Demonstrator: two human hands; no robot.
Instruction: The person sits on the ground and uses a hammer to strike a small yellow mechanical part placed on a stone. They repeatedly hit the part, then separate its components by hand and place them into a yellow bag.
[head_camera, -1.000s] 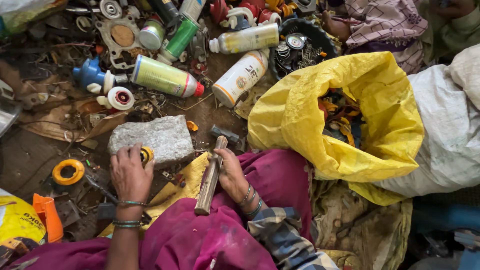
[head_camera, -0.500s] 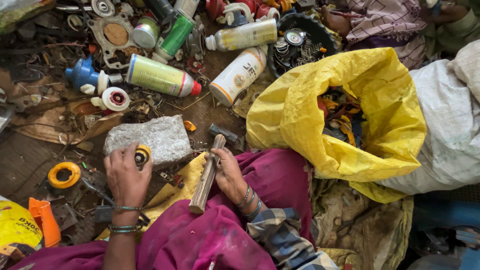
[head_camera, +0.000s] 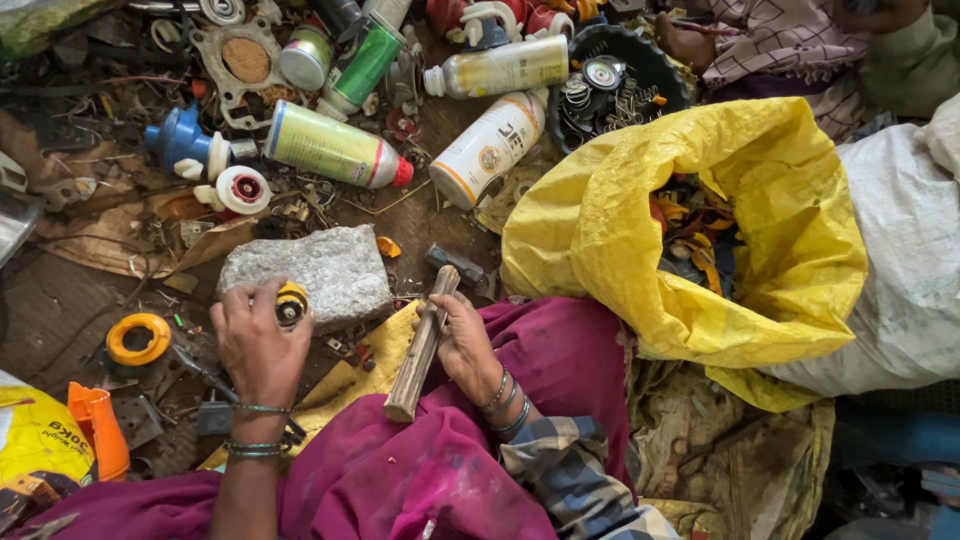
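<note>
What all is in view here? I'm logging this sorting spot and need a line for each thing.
stone block: 1, grey, ground centre-left
wooden stick: 1, brown, in right hand
small round part: 1, yellow and black, at left hand's fingertips
spray cans: at least 4, green and white, upper ground
yellow sack: 1, open, right of centre
white sack: 1, far right
tape roll: 1, orange, left
blue bottle: 1, upper left
black basin: 1, holds metal bits, top
left hand: bangles, by stone
right hand: bangles, grips stick

Scrap-sorting yard: spray cans, metal bits (ground-strewn), sacks.
</note>
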